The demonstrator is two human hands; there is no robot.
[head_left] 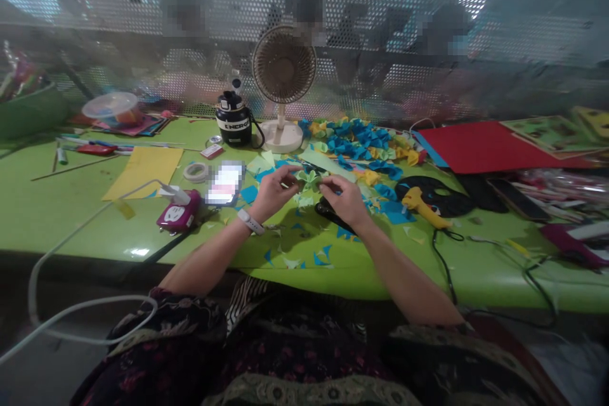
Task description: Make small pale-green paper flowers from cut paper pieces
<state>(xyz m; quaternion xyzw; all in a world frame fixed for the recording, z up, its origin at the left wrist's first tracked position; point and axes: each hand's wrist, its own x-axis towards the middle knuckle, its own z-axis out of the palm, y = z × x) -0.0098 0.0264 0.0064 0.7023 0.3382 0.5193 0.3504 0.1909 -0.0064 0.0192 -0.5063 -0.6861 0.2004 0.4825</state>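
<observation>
And there it is, in dark capitals: "ENERG" can be read on the white band [233, 126] of the black bottle [236, 137], any further letter being blurred; the phone's screen [225, 183] is pixelated beyond reading.

The table [71, 222] is lime green, the fan [281, 137] whitish at its base. Left of the fan are a black bottle [233, 132] with a white band and a yellow sheet [143, 171]; right of it, blue, yellow and green folded papers [354, 134] and a red sheet [480, 146]. In front, the paper flower [311, 179] looks pale green, though blurred.
</observation>
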